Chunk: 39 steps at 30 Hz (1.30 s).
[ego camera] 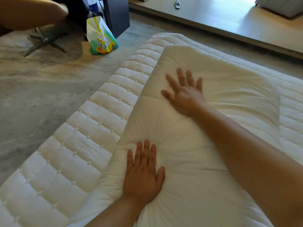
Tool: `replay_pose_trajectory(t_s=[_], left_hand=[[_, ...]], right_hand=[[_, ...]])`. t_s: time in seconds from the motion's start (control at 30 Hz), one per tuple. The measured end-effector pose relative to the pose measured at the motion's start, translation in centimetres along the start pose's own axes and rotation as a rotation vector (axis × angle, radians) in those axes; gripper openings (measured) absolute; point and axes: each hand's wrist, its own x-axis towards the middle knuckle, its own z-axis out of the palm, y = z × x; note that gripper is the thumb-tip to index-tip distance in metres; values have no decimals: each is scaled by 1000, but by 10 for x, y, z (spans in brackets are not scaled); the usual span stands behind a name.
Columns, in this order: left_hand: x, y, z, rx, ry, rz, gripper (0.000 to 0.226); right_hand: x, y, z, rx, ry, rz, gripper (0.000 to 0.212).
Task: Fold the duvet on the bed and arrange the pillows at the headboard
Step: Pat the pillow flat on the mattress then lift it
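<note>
Both my hands flat, fingers straight: left hand (142, 174) and right hand (185, 94) press the soft cream duvet (205, 145) on the quilted bed (78, 141). No readable labels.

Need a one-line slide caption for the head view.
Both hands, left hand and right hand, press flat with straight fingers on the folded white duvet lying on the quilted mattress.

A quilted white mattress (91, 128) carried a folded cream duvet (205, 145). The duvet lay flat along the mattress, just inside its left edge.
</note>
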Motion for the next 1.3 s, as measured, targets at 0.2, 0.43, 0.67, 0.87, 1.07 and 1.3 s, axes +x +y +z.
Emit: replay_pose_trajectory(t_s=[0.2, 0.43, 0.67, 0.87, 1.07, 1.3], left_hand=[[4, -11, 3, 22, -1, -27, 74], [2, -8, 2, -10, 5, -3, 74], [11, 3, 6, 1, -29, -3, 75], [8, -1, -5, 3, -79, -12, 74], [8, 4, -5, 23, -87, 9, 73], [10, 14, -28, 34, -209, -6, 80]], right_hand=[[19, 0, 36, 6, -290, 62, 68], [-73, 54, -39, -198, -30, 240, 71], [-84, 104, 31, -47, -243, 451, 75], [-97, 82, -22, 60, -260, 450, 72], [-216, 35, 21, -56, -179, 386, 79], [-197, 62, 34, 47, -413, 421, 81]])
